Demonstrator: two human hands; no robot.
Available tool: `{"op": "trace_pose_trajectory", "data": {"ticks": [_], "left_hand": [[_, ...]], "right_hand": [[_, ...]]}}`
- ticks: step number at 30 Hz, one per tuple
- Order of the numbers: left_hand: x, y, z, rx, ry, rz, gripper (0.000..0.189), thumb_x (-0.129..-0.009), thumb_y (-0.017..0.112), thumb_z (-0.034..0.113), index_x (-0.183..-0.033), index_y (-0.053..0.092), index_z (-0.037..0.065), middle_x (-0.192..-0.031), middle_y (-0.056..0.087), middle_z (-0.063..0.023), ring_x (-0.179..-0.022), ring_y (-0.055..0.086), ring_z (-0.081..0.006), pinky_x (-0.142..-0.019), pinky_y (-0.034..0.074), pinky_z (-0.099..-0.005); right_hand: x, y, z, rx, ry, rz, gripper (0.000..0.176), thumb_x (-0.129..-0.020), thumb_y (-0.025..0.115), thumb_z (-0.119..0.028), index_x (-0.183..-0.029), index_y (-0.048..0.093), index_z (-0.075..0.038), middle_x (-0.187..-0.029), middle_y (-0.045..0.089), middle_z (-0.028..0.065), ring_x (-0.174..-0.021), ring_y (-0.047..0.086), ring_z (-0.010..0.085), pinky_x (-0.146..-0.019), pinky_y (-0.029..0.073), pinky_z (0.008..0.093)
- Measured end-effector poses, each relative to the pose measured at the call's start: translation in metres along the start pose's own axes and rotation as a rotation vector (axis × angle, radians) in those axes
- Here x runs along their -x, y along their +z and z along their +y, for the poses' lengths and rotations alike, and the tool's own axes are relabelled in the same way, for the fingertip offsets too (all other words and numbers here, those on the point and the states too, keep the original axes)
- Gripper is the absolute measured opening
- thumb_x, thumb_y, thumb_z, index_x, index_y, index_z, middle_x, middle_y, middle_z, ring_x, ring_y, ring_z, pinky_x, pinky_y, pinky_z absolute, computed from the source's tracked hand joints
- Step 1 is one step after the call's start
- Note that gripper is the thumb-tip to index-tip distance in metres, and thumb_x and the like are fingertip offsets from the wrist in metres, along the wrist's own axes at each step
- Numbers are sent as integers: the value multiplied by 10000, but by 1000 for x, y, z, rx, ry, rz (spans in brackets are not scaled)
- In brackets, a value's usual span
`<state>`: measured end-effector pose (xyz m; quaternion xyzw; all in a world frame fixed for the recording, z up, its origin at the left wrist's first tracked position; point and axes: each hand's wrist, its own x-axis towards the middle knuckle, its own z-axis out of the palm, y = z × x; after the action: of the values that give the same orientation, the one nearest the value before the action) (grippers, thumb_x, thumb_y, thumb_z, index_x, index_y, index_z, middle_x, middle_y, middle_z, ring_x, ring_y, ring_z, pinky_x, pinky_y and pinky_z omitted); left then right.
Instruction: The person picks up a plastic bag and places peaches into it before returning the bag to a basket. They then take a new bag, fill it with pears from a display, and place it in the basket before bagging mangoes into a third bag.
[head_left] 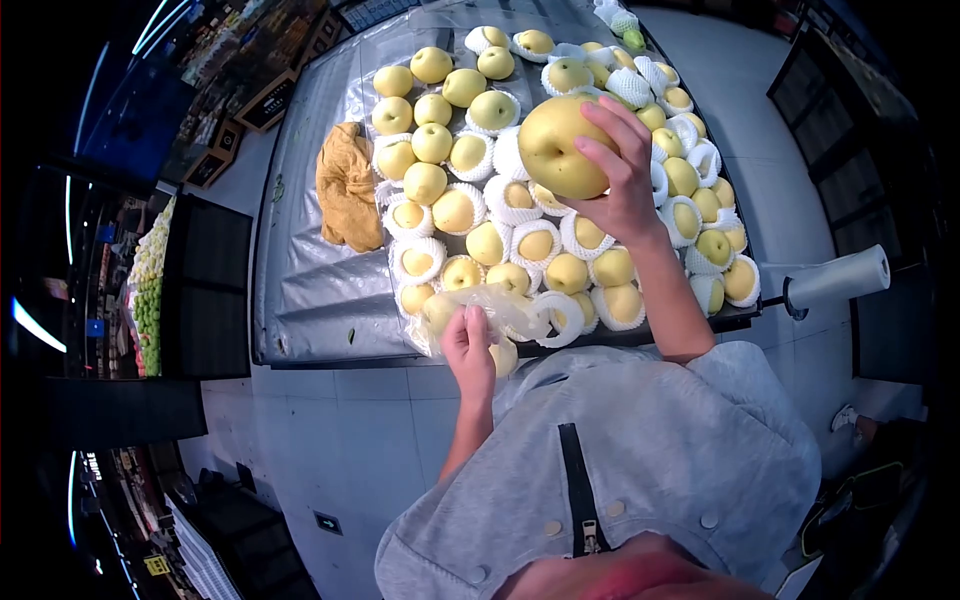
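Raised over the fruit display, my right hand (625, 175) is closed around a large yellow pear (562, 148), its stem-end hollow facing me. My left hand (468, 345) pinches a clear plastic bag (490, 308) at the display's near edge. Through the thin film, pale yellow fruit shows at the bag's left end and below my fingers. Beneath both hands lie many more yellow pears (487, 243), several bare and others in white foam nets (535, 246). A white foam net ring (562, 318) lies just right of the bag.
A crumpled mustard-coloured cloth (348, 188) lies on the silver sheet (310, 290) covering the stand's left side. A roll of plastic bags (838, 278) sticks out from the stand's right corner. Dark shelving (835, 120) stands across the aisle at right. Another person's shoe (845, 416) shows at lower right.
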<state>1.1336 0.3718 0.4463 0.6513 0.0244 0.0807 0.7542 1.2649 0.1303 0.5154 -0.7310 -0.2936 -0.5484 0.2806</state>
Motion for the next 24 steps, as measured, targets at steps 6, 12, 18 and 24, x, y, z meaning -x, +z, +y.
{"op": "trace_pose_trajectory", "data": {"ticks": [6,12,18,24], "left_hand": [[-5,2,-2,4,-12,-9,318,-1006,515,219,-728,483,69,-661,456,38,-589,406,-34,-533,366,-204],[-10,3,-4,9,-4,-24,314,-1006,513,214,-728,481,72,-661,448,45,-587,400,-32,-526,353,-205],[-13,3,-4,30,-33,-45,315,-1005,512,210,-721,472,80,-654,447,45,-580,401,-31,-520,354,-207],[-14,1,-3,34,-43,-26,312,-1001,518,195,-715,476,76,-654,462,41,-571,424,-32,-515,373,-207]], "right_hand": [[13,3,-21,-922,764,317,843,-690,836,-402,-1347,385,-128,-1400,407,129,-1250,461,325,-977,485,481],[27,-13,-5,-1948,1393,311,717,-876,615,-472,-1402,377,-47,-1387,442,213,-1263,470,384,-757,592,406],[28,-9,3,-1785,1068,90,862,-804,693,-549,-1368,386,26,-1279,533,225,-1093,593,394,-626,608,307],[37,-1,26,-1872,886,127,940,-828,550,-674,-1373,368,69,-1244,560,239,-1037,638,329,-552,600,247]]}}
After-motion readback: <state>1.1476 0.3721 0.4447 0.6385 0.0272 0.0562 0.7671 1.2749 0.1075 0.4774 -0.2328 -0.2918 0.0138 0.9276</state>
